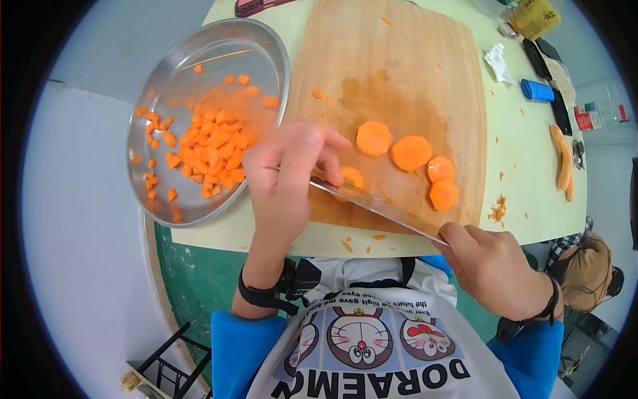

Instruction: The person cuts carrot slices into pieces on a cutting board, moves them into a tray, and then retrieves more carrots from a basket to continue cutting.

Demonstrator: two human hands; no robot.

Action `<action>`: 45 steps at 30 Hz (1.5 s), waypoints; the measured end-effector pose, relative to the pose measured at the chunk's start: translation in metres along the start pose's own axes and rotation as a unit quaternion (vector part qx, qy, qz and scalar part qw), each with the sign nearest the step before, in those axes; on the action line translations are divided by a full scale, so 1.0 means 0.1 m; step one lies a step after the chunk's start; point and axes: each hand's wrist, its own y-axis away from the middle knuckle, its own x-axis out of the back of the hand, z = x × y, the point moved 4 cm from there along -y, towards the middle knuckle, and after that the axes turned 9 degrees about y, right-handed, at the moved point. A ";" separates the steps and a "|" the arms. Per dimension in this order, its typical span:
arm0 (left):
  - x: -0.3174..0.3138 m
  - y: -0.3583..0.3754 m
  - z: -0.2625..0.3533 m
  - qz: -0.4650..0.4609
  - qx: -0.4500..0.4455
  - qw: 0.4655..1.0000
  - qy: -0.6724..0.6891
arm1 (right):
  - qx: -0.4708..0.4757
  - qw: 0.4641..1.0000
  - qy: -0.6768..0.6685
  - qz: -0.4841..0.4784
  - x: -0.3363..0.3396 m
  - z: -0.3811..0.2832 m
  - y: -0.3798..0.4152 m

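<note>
My right hand (495, 266) grips the handle of a knife (379, 206) whose blade lies flat across the near part of the wooden cutting board (399, 60). My left hand (289, 176) rests its fingers on the blade's tip end, next to a carrot slice (352, 177) partly hidden by them. Several round carrot slices (410, 152) lie on the board to the right of my left hand. A metal pan (262, 50) at the board's left edge holds a heap of diced carrot (209, 149).
A strip of carrot peel (563, 159) lies at the table's right edge. A blue cap-like object (536, 90), dark flat items (551, 73) and a yellow container (535, 16) sit at the far right. Small carrot crumbs (497, 209) dot the pale table.
</note>
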 end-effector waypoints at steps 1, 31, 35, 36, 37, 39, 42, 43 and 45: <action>0.00 0.00 -0.01 -0.003 0.003 1.000 0.000 | 0.009 1.000 0.016 -0.006 0.01 0.00 -0.01; 0.06 -0.06 -0.15 -0.020 -0.001 1.000 0.020 | 0.030 0.997 -0.001 -0.066 0.04 0.05 -0.16; 0.10 -0.05 -0.25 -0.016 0.014 0.999 0.041 | 0.034 0.996 -0.007 -0.080 0.07 0.05 -0.22; 0.12 -0.05 -0.28 -0.005 0.031 0.998 0.048 | 0.039 0.996 -0.005 -0.086 0.07 0.06 -0.24; 0.11 -0.07 -0.28 -0.009 0.025 0.999 0.045 | 0.045 0.995 -0.003 -0.092 0.08 0.07 -0.26; 0.11 -0.06 -0.29 -0.004 0.010 0.999 0.037 | 0.049 0.995 -0.014 -0.087 0.08 0.08 -0.25; 0.14 -0.08 -0.32 -0.017 0.037 0.999 0.022 | 0.053 0.996 -0.021 -0.069 0.10 0.10 -0.25; 0.11 -0.09 -0.28 -0.021 0.030 0.999 0.018 | 0.048 0.997 -0.020 -0.056 0.11 0.11 -0.25; 0.10 -0.05 -0.13 0.113 -0.098 0.978 -0.149 | 0.022 0.997 -0.034 -0.064 0.18 0.09 -0.21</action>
